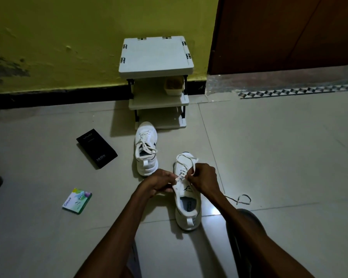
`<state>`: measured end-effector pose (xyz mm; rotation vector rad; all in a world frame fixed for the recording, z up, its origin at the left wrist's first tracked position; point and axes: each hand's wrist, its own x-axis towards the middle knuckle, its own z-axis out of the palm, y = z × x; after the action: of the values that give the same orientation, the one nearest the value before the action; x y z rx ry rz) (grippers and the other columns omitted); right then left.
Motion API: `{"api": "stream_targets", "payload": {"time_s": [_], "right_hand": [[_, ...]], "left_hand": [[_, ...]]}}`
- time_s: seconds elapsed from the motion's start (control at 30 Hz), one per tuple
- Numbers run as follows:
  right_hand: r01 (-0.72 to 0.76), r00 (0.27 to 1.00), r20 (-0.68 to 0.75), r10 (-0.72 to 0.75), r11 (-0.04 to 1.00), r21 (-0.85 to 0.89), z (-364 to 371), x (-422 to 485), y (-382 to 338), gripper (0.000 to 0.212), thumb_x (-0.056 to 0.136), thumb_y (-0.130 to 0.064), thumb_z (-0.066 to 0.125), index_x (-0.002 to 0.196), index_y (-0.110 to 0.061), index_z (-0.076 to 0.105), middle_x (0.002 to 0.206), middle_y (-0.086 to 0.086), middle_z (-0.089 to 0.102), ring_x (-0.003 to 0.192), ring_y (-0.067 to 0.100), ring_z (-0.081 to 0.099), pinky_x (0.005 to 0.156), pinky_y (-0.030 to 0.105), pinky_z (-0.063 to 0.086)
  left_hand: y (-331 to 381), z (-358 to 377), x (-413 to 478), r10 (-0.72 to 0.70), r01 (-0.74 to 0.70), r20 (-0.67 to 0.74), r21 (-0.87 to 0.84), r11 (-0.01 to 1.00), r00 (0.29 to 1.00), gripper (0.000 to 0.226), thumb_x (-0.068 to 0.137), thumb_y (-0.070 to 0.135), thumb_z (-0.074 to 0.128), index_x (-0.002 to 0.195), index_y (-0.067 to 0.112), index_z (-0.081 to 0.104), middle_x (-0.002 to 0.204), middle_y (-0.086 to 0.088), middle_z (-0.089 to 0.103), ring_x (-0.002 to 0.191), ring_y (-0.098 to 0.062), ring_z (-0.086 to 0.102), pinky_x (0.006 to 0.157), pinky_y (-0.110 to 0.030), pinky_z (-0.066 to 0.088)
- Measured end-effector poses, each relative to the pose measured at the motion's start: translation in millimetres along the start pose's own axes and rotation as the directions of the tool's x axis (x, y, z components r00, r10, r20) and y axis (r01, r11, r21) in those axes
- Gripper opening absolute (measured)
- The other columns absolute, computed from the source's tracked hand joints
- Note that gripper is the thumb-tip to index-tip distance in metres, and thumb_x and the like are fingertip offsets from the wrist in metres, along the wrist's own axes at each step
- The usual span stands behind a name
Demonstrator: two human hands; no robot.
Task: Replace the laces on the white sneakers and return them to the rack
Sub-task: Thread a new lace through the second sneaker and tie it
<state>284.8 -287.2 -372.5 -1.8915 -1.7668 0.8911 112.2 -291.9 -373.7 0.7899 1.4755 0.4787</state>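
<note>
on the middle shelf of the white three-tier shoe rack [156,57] a small cream tub [174,90] is sitting at the right end, holding something brownish that is too dim to identify. the rack is standing on a pale glossy tiled floor [269,147], backing onto a yellow-green wall [68,27] with a dark skirting band, and a brown door [279,33] is closing off the right side above a black-and-white patterned strip [289,91]. both white sneakers are lying on the floor, not on the rack: the far sneaker [146,149] is resting laced just in front of the bottom shelf, toe towards it, while the near sneaker [187,205] is lying closer to the person, toe pointing away. the left hand [161,182] is pinching the white lace [186,158] at the eyelets on the shoe's left side, and the right hand [204,177] is gripping the same lace with curled fingers on the other side – a loop of it is arching up over the toe. a loose lace [242,199] is trailing on the tiles to the right, partly hidden behind the right forearm, near a bent knee [247,217]. to the left, a black vivo box [96,148] is lying flat beside the far sneaker, and a green-and-white odonil box [77,200] is lying nearer the person – both well apart from the hands.
</note>
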Motion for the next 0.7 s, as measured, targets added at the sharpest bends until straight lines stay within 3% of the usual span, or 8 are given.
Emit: {"api": "stream_targets", "payload": {"time_s": [0.1,0.23,0.33,0.47,0.7], "right_hand": [[0.020,1.000,-0.015,-0.020,1.000,-0.016,4,-1,3,0.018,0.073,-0.022,0.075,0.063,-0.021,0.061,0.061,-0.008,0.061,0.062,0.010,0.060,0.052,0.017,0.043],[0.027,0.997,-0.072,-0.027,1.000,-0.010,14,-2,8,0.020,0.074,-0.024,0.073,0.063,-0.015,0.059,0.061,-0.001,0.062,0.060,0.015,0.060,0.054,0.028,0.048],[0.051,0.995,-0.085,-0.044,0.996,0.072,18,-5,8,0.021,0.072,-0.020,0.074,0.061,-0.020,0.056,0.060,-0.004,0.062,0.061,0.013,0.060,0.054,0.020,0.042],[0.071,0.992,-0.111,-0.057,0.989,0.133,21,-5,10,0.019,0.069,-0.028,0.073,0.063,-0.017,0.059,0.060,-0.001,0.063,0.060,0.015,0.061,0.056,0.028,0.045],[0.046,0.990,-0.140,-0.025,0.988,0.148,32,-2,15,0.026,0.069,-0.034,0.071,0.066,-0.011,0.059,0.058,0.002,0.061,0.058,0.019,0.060,0.057,0.039,0.052]], "left_hand": [[1,0,-1,-0.010,0.010,-0.004,-0.015,1.000,1.000,0.021,0.090,-0.007,0.055,0.107,-0.002,0.066,0.081,-0.011,0.068,0.063,-0.013,0.067,0.052,-0.021,0.055],[2,2,-4,-0.003,0.003,-0.005,-0.026,1.000,1.000,0.021,0.090,-0.008,0.054,0.106,-0.002,0.065,0.079,-0.011,0.067,0.057,-0.010,0.066,0.050,-0.020,0.053],[2,2,-5,0.009,-0.009,0.012,-0.037,0.999,1.000,0.019,0.090,-0.008,0.052,0.102,0.001,0.064,0.079,-0.009,0.066,0.059,-0.008,0.066,0.051,-0.019,0.053],[1,1,-5,0.008,-0.007,0.016,-0.041,0.999,1.000,0.018,0.091,-0.007,0.053,0.101,0.002,0.064,0.082,-0.009,0.067,0.068,-0.012,0.066,0.053,-0.019,0.054],[1,0,-2,0.000,0.001,0.019,-0.038,0.999,1.000,0.016,0.090,-0.007,0.055,0.093,0.005,0.064,0.080,-0.008,0.067,0.064,-0.010,0.067,0.052,-0.019,0.054]]}}
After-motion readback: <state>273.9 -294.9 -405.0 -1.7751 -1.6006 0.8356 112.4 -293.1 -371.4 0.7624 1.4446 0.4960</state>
